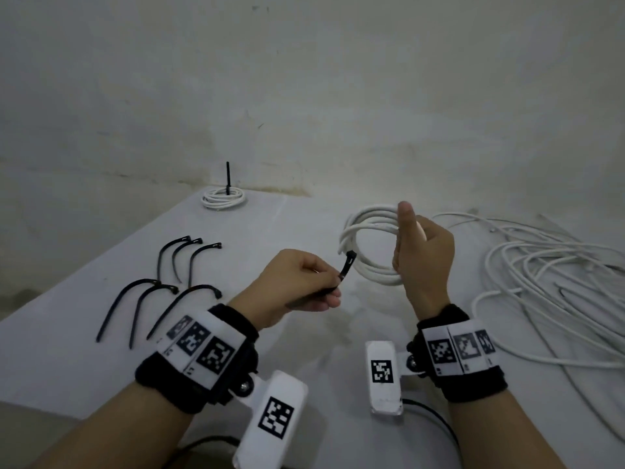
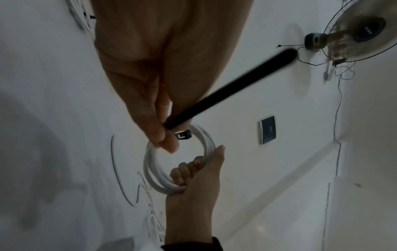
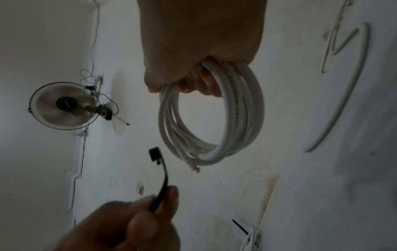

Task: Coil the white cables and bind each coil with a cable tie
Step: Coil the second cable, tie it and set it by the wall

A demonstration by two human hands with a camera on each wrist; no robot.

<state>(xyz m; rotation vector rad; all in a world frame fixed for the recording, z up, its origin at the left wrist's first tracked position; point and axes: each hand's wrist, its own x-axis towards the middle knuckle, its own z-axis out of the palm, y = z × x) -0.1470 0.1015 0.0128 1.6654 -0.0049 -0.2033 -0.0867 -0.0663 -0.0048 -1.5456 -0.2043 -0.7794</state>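
On my head feed a white-covered table [image 1: 67,350] filled the lower half, from 3 o'clock round through 6 to 9. Behind it, towards 12 o'clock, stood a pale, blotchy wall [image 1: 338,96], with a brownish stain [image 1: 277,189] where it met the table's far edge. My left wrist feed showed a caged fan [image 2: 363,34] mounted on the wall at 2 o'clock. A thin wire [image 2: 337,108] trailed from it towards 4 o'clock, and a dark rectangular panel [image 2: 267,130] sat near 3 o'clock. On the right wrist feed the same fan was at 9 o'clock, and a small pale box [image 3: 140,186] was on the wall at 7 o'clock.
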